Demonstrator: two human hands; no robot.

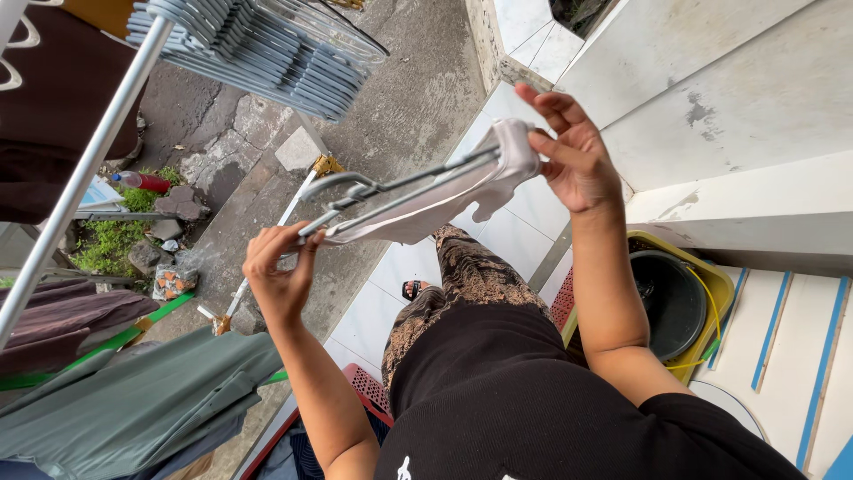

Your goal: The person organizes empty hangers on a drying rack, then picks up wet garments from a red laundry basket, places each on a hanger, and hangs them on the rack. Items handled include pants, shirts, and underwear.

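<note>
Overhead, both hands' fingers (283,253) pinch a grey hanger (391,191) carrying white cloth (444,200).

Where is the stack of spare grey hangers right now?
Head view, upper left: the stack of grey hangers hangs on the white rail, above the left hand.
</note>
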